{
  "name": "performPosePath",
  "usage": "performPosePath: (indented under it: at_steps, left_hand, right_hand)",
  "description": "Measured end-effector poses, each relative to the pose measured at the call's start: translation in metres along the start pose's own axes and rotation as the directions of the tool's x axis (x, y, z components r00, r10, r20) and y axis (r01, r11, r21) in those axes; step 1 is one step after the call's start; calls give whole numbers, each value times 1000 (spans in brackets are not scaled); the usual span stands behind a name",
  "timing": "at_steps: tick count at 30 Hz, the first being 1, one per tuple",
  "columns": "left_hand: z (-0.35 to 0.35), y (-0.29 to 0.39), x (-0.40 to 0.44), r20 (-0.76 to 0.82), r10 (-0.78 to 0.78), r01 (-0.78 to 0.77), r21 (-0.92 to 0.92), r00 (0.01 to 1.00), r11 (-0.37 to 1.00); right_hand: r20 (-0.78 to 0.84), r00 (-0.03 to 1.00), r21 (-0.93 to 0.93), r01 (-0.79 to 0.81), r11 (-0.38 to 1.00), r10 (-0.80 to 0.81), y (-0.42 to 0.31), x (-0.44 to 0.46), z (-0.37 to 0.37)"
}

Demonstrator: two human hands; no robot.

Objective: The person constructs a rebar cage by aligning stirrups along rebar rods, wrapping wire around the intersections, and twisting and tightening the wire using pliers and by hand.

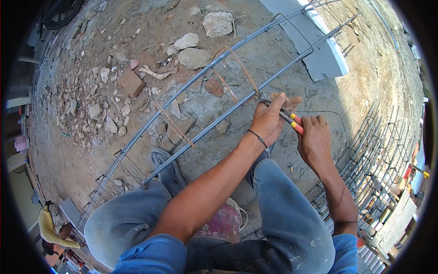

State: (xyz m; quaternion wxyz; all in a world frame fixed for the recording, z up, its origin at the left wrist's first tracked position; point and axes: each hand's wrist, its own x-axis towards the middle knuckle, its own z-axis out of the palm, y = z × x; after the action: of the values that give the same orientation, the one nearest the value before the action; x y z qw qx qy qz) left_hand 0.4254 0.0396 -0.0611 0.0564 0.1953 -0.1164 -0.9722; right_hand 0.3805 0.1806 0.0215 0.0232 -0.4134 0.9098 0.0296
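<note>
pincers [297, 127] with red and yellow handles lie across the middle of the work, their head close to the place where a rust-coloured stirrup [242, 64] meets the near bar [222, 118] of a long steel frame. the right hand [316, 139] has its fingers wrapped around the handle ends. the left hand [269, 116] is up by the head of the pincers, thumb lying along them and the other fingers partly stretched out beyond; whether those fingers pinch anything, i cannot tell. thin wire [335, 113] curves away over the ground to the right of the hands.

as for progress, the frame looks part-built. the near bar and the far bar [178, 98] run side by side, and several stirrups already sit along them: a second rust-coloured stirrup [175, 125] slants across nearer the knees, and a grey stirrup [299, 32] stands towards the upper end. the joint at the pincers seems the one in hand and probably isn't finished; whether the other joints are tied is too small to make out. to the right lies a stack of steel frames [365, 150], well apart from this one.
</note>
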Motion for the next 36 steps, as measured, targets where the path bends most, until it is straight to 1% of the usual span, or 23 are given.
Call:
performPosePath:
  at_steps: [2,3,5,6,7,8,9,14,15,16,17,19,24,25,26,27,28,31,32,33,34,35,36]
  left_hand:
    - [0,1,0,-1,6,-6,8,1000,1000]
    - [-1,0,-2,-19,-2,3,34,1000,999]
    - [-5,2,-6,-40,-15,18,62,999,998]
    - [-9,5,-6,-14,-41,42,102,999,994]
    - [-11,6,-5,13,-66,63,143,998,988]
    - [-11,4,-4,15,-66,64,144,998,987]
    - [-6,7,-5,13,-38,36,123,999,992]
    - [1,4,-6,-62,-15,24,144,998,989]
    - [19,5,-8,-188,30,-1,155,982,988]
    - [19,1,-4,-184,24,5,158,983,987]
    - [17,-3,1,-254,83,-40,172,964,984]
    - [25,-9,7,-382,152,-112,125,912,986]
    - [23,-9,3,-345,159,-95,194,925,976]
    - [19,-8,-1,-284,168,-98,245,944,964]
    - [16,-7,-8,-286,160,-87,252,945,964]
    - [14,-6,-14,-222,146,-84,266,964,960]
    - [13,-7,-20,-156,126,-78,280,980,957]
    - [7,-8,-18,-172,47,-8,223,984,975]
    - [3,-8,-17,-169,9,27,206,986,978]
    - [5,-16,-13,-212,112,-67,210,971,975]
    - [6,-20,-9,-207,106,-59,219,973,974]
    - [8,-22,-6,-338,156,-44,317,928,947]
    - [9,-25,-4,-457,220,-16,409,862,912]
  right_hand:
    - [178,975,174,-166,971,134,-2,1,3]
    - [178,975,176,-165,970,134,2,4,6]
    - [354,935,364,-105,925,-33,17,11,15]
    - [350,936,365,-108,925,-29,21,14,18]
    - [603,794,580,-368,727,-79,25,18,22]
    - [769,598,628,-637,448,-228,28,18,24]
    - [766,601,631,-633,448,-228,32,17,27]
    - [534,544,634,-764,-119,-647,37,-1,47]
    - [535,544,628,-768,-126,-646,31,-4,37]
    - [587,689,794,-592,137,-426,21,-2,16]
    - [521,828,806,-397,440,-208,15,0,3]
    - [452,880,782,-312,539,-147,11,-4,11]
    - [-42,999,411,16,911,2,3,-18,49]
    - [-39,999,419,5,908,13,10,-14,50]
    - [470,871,834,-384,396,-145,25,-4,48]
    - [599,564,572,-798,-189,-569,34,1,47]
    - [596,576,574,-793,-205,-560,35,-1,51]
    - [305,551,354,-823,-445,-777,30,-5,76]
    - [304,555,346,-822,-453,-775,30,-8,78]
    - [384,606,563,-751,-344,-696,30,-10,73]
    - [432,674,743,-643,-187,-599,31,-10,66]
    - [425,686,747,-634,-199,-590,24,-14,58]
    - [284,909,955,-240,174,-305,9,-21,48]
